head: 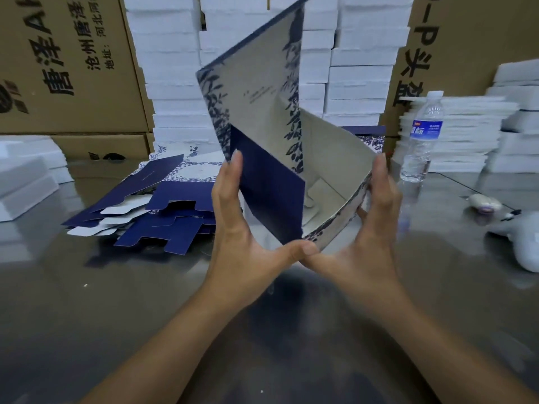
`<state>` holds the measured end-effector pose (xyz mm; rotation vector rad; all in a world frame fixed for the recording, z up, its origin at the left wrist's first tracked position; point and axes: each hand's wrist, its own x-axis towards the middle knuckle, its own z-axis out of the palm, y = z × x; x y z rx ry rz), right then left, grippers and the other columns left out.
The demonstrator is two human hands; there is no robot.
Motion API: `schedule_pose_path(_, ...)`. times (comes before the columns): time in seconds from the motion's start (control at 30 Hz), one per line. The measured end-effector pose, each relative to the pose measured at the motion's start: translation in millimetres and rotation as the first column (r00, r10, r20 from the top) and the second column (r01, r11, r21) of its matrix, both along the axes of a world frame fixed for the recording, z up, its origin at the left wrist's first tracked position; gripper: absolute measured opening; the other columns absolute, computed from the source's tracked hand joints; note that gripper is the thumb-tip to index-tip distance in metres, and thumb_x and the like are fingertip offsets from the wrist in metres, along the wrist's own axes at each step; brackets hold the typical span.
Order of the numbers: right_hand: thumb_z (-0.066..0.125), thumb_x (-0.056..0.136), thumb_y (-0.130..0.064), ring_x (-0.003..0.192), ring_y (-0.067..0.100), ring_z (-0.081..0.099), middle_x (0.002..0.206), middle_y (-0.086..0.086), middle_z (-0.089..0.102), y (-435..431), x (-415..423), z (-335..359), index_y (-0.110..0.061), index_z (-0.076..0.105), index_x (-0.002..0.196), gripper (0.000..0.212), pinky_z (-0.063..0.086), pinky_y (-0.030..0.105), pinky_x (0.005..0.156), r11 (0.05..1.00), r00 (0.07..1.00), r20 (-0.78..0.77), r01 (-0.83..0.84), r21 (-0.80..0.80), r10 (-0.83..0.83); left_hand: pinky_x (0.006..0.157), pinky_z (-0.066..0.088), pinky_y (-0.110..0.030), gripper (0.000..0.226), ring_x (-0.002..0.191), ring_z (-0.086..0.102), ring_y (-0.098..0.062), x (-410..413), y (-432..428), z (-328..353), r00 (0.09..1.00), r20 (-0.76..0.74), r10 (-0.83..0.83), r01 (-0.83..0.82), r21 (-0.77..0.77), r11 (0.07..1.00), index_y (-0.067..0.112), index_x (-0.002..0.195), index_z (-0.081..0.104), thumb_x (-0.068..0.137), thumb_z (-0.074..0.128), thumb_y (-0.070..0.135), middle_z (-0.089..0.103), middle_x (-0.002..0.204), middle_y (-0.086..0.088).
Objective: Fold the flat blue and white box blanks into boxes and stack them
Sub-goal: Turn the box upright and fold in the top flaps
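A half-opened blue and white box blank (pixel 271 158) stands upright between my hands above the table, its grey inside facing me and a tall lid panel rising behind. My left hand (pixel 239 225) presses its straight fingers flat against the dark blue left panel, thumb under the bottom corner. My right hand (pixel 370 223) holds the right wall, straight fingers outside and thumb reaching under the bottom edge. A loose pile of flat blue and white blanks (pixel 151 208) lies on the table to the left.
Tall stacks of white foam trays (pixel 175 77) rise behind, with more on the right (pixel 466 132) and left (pixel 26 176). Brown cartons (pixel 64 62) line the back. A water bottle (pixel 423 135) stands right of the box. White objects (pixel 484 203) lie at the right on the shiny metal table (pixel 122 301).
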<state>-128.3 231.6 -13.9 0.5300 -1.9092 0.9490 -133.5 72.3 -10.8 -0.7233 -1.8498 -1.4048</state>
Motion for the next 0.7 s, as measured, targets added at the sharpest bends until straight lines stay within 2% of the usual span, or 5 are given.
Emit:
schedule_pose_path(0.1, 0.074, 0.054, -0.053, 0.138, 0.005, 0.013, 0.145, -0.002, 0.012, 3.1, -2.3, -2.6, -0.041, -0.001, 0.141, 0.115, 0.016, 0.004, 0.107, 0.996, 1.0, 0.011, 0.011, 0.092, -0.012, 0.113, 0.025, -0.055, 0.122, 0.147, 0.011, -0.021, 0.0, -0.3, -0.6, 1.0, 0.0, 0.002, -0.003, -0.037, 0.999, 0.06, 0.139, -0.002, 0.05, 0.081, 0.053, 0.004, 0.157, 0.0)
schedule_pose_path(0.23, 0.076, 0.054, -0.05, 0.132, -0.01, 0.012, 0.141, -0.004, 0.016, 7.8, -6.6, -3.9, -0.048, 0.005, 0.14, 0.112, 0.022, -0.006, 0.092, 0.988, 0.999, 0.022, 0.026, 0.152, -0.03, 0.108, 0.034, -0.053, 0.123, 0.144, 0.018, -0.023, -2.1, -2.7, -3.6, 0.996, -0.033, 0.082, -0.084, -0.084, 0.993, 0.06, 0.138, -0.002, 0.05, 0.083, 0.047, 0.007, 0.151, -0.009)
schedule_pose_path(0.33, 0.082, 0.053, -0.053, 0.134, 0.005, 0.02, 0.144, 0.007, 0.019, 10.8, -6.7, -3.0, -0.04, 0.011, 0.142, 0.114, 0.022, 0.003, 0.103, 0.982, 0.999, 0.02, 0.033, 0.185, -0.038, 0.103, 0.043, -0.048, 0.124, 0.142, 0.022, -0.023, -5.7, -8.3, -2.9, 0.986, -0.096, 0.133, -0.143, -0.102, 0.984, 0.052, 0.142, -0.002, 0.054, 0.084, 0.041, 0.01, 0.148, -0.011)
schedule_pose_path(0.47, 0.054, 0.084, -0.043, 0.132, 0.019, 0.029, 0.139, 0.008, 0.028, 8.3, 3.3, 7.7, -0.02, 0.029, 0.136, 0.062, 0.026, 0.022, 0.109, 0.986, 0.988, -0.14, 0.081, 0.142, -0.061, 0.102, 0.045, -0.045, 0.124, 0.141, 0.021, -0.012, -8.9, -14.6, -3.3, 0.975, -0.143, 0.171, -0.186, -0.099, 0.978, 0.043, 0.143, 0.0, 0.055, 0.088, 0.036, 0.01, 0.147, -0.013)
schedule_pose_path(0.7, 0.05, 0.08, 0.005, 0.078, 0.027, 0.06, 0.087, 0.011, 0.065, -8.3, 34.4, 29.9, 0.001, 0.066, 0.101, 0.027, 0.046, 0.029, 0.07, 0.935, 0.972, -0.226, 0.144, 0.326, -0.07, 0.104, 0.042, -0.046, 0.118, 0.141, 0.018, -0.024, -9.7, -12.9, -5.9, 0.961, -0.23, 0.156, -0.195, -0.16, 0.968, 0.045, 0.143, 0.004, 0.055, 0.084, 0.042, 0.008, 0.146, -0.009)
